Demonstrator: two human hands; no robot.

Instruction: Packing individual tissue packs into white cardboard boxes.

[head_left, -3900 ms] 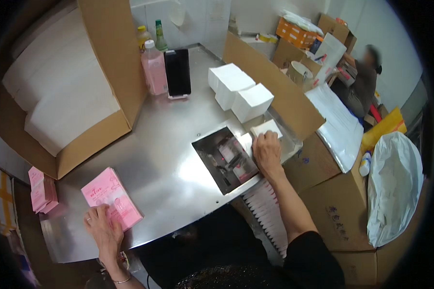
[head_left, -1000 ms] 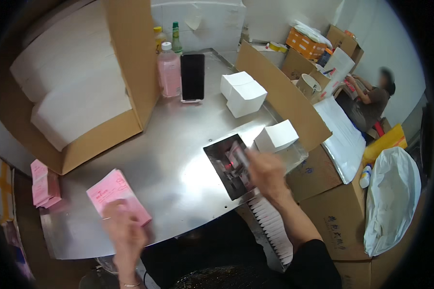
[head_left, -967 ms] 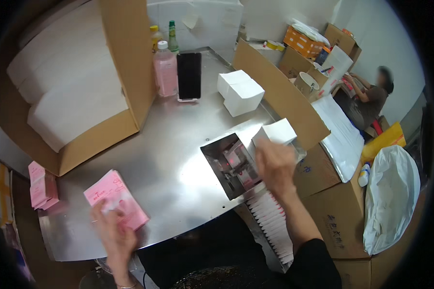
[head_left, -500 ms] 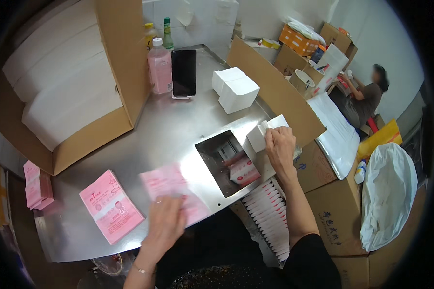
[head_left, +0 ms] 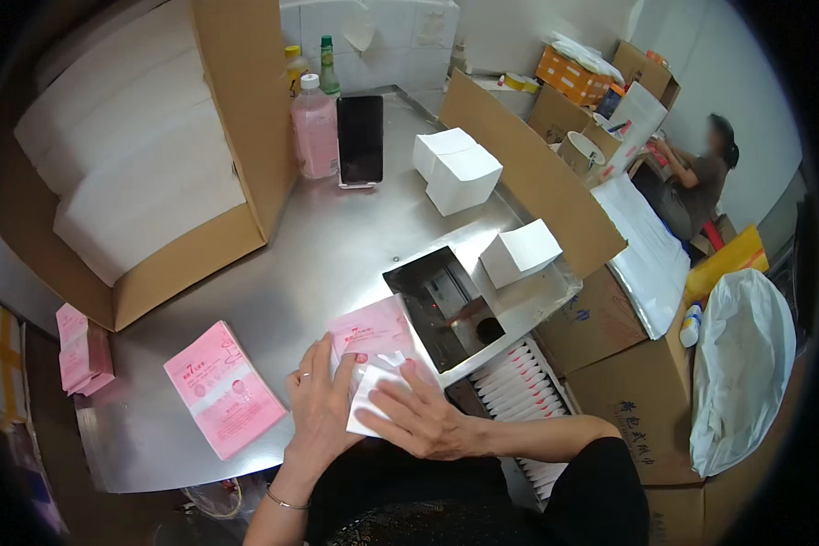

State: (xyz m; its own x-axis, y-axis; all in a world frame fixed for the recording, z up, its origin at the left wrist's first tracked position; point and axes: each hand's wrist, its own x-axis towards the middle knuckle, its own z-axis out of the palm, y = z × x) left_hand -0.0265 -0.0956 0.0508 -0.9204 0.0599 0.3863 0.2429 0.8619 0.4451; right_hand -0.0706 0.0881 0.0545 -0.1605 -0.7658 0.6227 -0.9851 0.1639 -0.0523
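Observation:
A pink printed plastic wrapper (head_left: 370, 326) lies on the steel table at its near edge, left of a rectangular opening (head_left: 428, 296). On the wrapper is a folded white tissue (head_left: 362, 411). My left hand (head_left: 320, 400) rests at the wrapper's left side, its fingers stretched out and touching it. Over the tissue lies my right hand (head_left: 423, 419), flat with fingers spread. A thick pile of the same pink wrappers (head_left: 223, 391) sits to the left. Beyond the opening stands a small stack of white tissues (head_left: 520, 252).
A larger tissue stack (head_left: 460, 173) stands farther back, near a phone on a stand (head_left: 360, 141) and a pink bottle (head_left: 315, 127). A big carton (head_left: 187, 268) holds white tissues at left. Below the opening, a tray holds filled packets (head_left: 517, 387). Another person (head_left: 701, 177) sits far right.
My right hand has come from the tissue stack at right to the wrapper, bringing a tissue onto it. The wrapper has shifted right beside the opening. The pink packet inside the opening no longer shows.

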